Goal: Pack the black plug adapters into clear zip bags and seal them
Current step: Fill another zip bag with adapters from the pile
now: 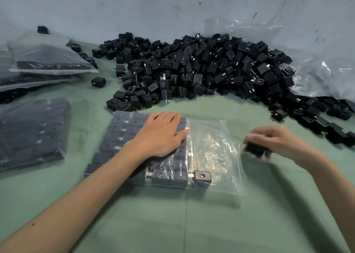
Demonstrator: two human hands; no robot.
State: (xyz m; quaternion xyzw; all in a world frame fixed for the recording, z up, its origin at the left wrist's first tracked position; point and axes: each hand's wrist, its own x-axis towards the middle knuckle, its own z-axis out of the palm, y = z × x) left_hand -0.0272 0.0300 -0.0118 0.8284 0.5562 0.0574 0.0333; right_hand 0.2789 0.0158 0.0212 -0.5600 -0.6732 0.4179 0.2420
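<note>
Table [211, 224], covered in green cloth, carries everything. Along its far edge sprawls the heap of loose black adapters [192, 66], spilling from a crumpled plastic sack [317, 76] toward the far right corner, near enough for my right arm to feed from. By the left edge lie the filled bags [32, 131], set aside out of my way, I judge. In the middle, toward the near edge, lies the clear zip bag [215, 153] I am filling: rows of adapters pack its left part, while its right part is slack and empty. My left hand [163, 133] lies flat on the packed rows, fingers [172, 116] straight and together, pressing through the plastic so the rows do not slide. My right hand [278, 139] hovers just beside the bag's right edge, fingers curled round a single adapter [255, 149], blurred, probably the next one in. A lone adapter [202, 177] begins a new row at the bag's near edge.
</note>
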